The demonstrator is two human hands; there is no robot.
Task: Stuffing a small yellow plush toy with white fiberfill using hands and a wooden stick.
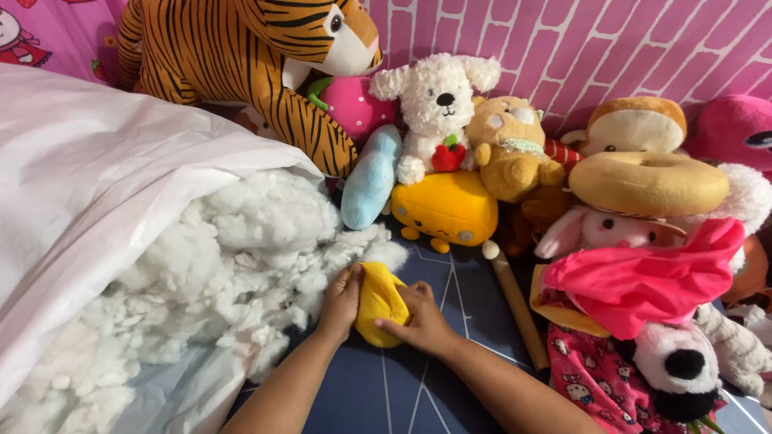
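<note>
A small yellow plush piece (378,301) rests on the dark blue mat (450,281) in front of me. My left hand (342,301) grips its left side, thumb on top. My right hand (422,321) grips its right side, fingers pressed against the fabric. Just to the left, loose white stuffing (241,257) spills out of a large white bag (88,177), and some tufts touch the yellow piece.
Plush toys crowd the back and right: a tiger (241,56), a white dog (438,100), a yellow block toy (446,209), a tan doughnut cushion (647,183), pink fabric (643,281). A wooden stick (515,301) lies on the mat. A pink brick wall stands behind.
</note>
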